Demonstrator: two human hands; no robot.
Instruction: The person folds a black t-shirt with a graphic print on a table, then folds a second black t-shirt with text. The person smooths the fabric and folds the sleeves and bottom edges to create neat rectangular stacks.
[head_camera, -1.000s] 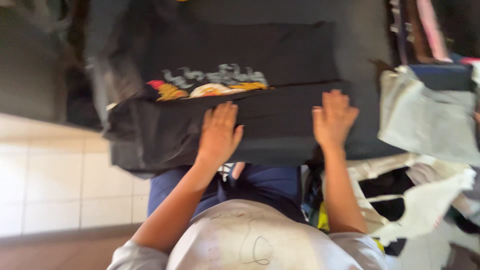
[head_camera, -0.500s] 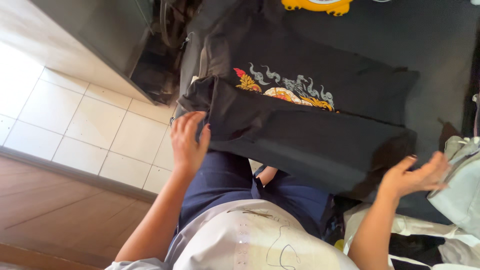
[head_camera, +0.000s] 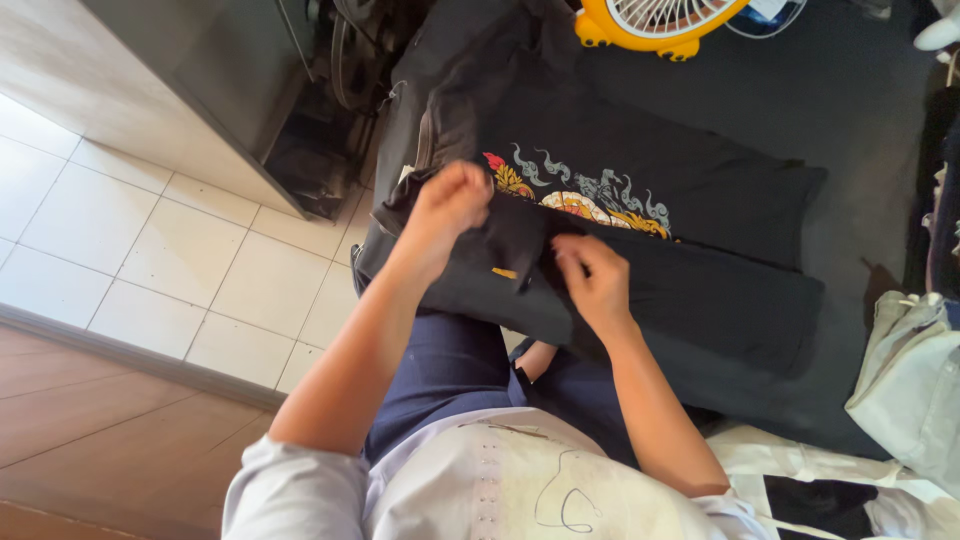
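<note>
A black t-shirt (head_camera: 690, 290) with a colourful printed design (head_camera: 575, 195) lies folded lengthwise on a dark surface in front of me. My left hand (head_camera: 450, 205) pinches the shirt's left end and lifts a fold of the cloth. My right hand (head_camera: 592, 278) grips the same end of the cloth just to the right, fingers closed on the fabric. A small yellow tag (head_camera: 505, 272) shows on the cloth between the two hands.
A yellow fan (head_camera: 655, 20) stands at the far edge of the dark mat (head_camera: 860, 120). Pale folded clothes (head_camera: 910, 385) lie at the right. White floor tiles (head_camera: 130, 250) and a grey cabinet (head_camera: 190, 90) are at the left.
My right hand has come in from the shirt's right end to its left end beside my left hand. Both hands now pinch the cloth there.
</note>
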